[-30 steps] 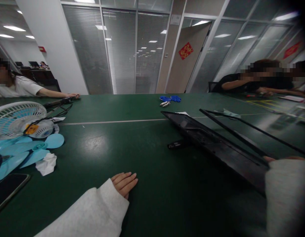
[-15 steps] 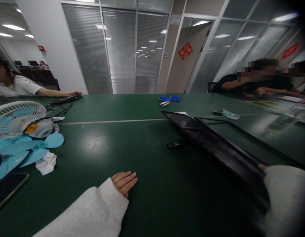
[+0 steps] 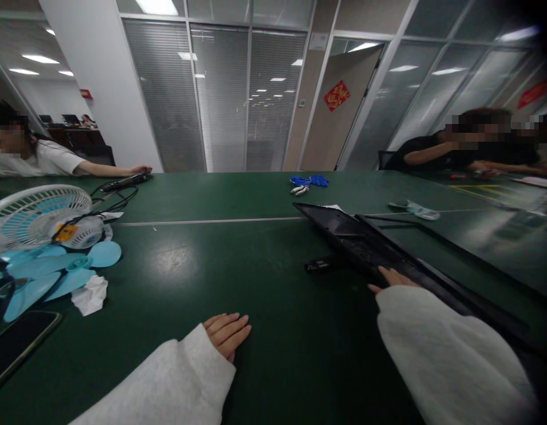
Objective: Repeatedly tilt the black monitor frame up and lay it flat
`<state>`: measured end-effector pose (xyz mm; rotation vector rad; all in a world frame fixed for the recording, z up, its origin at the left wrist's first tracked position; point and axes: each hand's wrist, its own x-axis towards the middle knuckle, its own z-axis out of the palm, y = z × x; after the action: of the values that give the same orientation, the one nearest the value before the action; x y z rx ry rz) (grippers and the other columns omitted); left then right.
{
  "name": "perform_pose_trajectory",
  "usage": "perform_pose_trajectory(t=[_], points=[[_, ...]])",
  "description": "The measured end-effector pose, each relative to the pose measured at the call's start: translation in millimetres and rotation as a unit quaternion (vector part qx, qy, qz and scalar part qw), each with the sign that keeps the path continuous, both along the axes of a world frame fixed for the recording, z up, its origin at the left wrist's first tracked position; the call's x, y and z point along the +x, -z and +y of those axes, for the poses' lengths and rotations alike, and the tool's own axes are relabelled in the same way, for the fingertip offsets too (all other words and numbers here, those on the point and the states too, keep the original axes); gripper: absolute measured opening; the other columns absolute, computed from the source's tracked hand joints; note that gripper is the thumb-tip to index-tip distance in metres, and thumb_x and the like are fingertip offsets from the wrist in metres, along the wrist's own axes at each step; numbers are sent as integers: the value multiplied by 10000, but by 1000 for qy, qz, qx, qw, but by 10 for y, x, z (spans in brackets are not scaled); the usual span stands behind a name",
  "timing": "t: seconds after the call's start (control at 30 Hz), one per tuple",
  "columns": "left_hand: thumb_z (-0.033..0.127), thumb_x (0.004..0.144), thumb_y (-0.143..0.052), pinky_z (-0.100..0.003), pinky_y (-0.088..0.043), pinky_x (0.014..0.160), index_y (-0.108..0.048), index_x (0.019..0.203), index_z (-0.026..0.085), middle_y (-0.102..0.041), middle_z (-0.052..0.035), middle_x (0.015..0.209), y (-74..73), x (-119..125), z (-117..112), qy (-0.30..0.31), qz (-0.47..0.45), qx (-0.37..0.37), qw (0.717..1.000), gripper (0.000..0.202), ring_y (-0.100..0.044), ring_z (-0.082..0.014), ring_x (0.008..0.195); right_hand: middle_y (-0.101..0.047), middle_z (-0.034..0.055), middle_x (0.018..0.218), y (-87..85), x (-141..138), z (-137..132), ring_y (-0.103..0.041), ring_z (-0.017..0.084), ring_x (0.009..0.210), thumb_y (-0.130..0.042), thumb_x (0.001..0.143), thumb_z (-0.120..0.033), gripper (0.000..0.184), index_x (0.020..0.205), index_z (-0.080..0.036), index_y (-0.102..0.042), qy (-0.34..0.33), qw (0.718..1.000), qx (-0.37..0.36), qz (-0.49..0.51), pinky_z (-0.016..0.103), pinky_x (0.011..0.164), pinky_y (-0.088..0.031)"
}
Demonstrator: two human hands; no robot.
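My left hand [image 3: 229, 333] lies flat on the green table [image 3: 176, 307], fingers stretched out and holding nothing. At the near edge of a long black plastic panel [image 3: 344, 233], which looks like the back cover of a screen, is my right hand [image 3: 393, 278]. Its fingers are extended and the thumb stands apart; whether they touch the panel I cannot tell. The panel sits tilted on the table, with a short black part [image 3: 320, 265] jutting out at its near side. Behind it lies a thin black frame [image 3: 445, 239]. My right sleeve covers some of the panel.
On the left are a white fan [image 3: 74, 227], blue fan blades [image 3: 81, 262], crumpled paper [image 3: 91, 295] and a phone [image 3: 23, 342]. Blue gloves [image 3: 309, 180] lie farther back. A person's hand [image 3: 140, 169] holds a black object at far left; other people sit at right.
My right hand has moved left and away from me, from the panel's near right end toward its middle. My left hand stays in place. The view has shifted slightly.
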<state>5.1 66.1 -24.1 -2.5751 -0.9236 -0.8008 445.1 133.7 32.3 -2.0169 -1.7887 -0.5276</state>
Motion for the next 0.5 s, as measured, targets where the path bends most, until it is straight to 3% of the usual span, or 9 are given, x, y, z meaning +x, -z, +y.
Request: perform_pose_trajectory(t=[0.1, 0.23, 0.37, 0.5], points=[[262, 980, -276, -272, -414, 1019, -549, 1258, 230, -609, 6, 1251, 1, -4, 2, 1, -2, -3, 1000, 392, -538, -126, 1179, -542, 237, 1199, 95, -63, 76, -548, 303, 1097, -258, 934, -312, 426, 1184, -96, -528, 5, 1000, 11, -14, 412, 903, -414], [262, 975, -279, -273, -399, 1037, -546, 1261, 228, -612, -2, 1246, -2, -2, 3, 2, -5, -6, 1000, 393, -533, -124, 1185, -556, 211, 1192, 164, -93, 96, -575, 253, 1039, -305, 943, -306, 400, 1205, -77, -503, 2, 999, 33, -23, 431, 898, -435], [245, 974, -294, -270, -409, 1025, -541, 1262, 230, -615, 3, 1242, -13, 0, 1, 1, -8, -6, 1000, 380, -539, -119, 1177, -568, 229, 1188, 222, -184, 82, -560, 306, 1085, -298, 939, -304, 419, 1175, -59, -543, -20, 997, 67, -27, 449, 918, -440], [271, 982, -269, -281, -423, 1012, -560, 1239, 228, -621, -1, 1233, -21, 3, -6, 1, -15, -4, 1000, 391, -552, -127, 1160, -607, 181, 1162, 279, -356, 68, -583, 288, 1068, -349, 928, -307, 387, 1170, -94, -563, -59, 992, 104, -32, 437, 911, -463]])
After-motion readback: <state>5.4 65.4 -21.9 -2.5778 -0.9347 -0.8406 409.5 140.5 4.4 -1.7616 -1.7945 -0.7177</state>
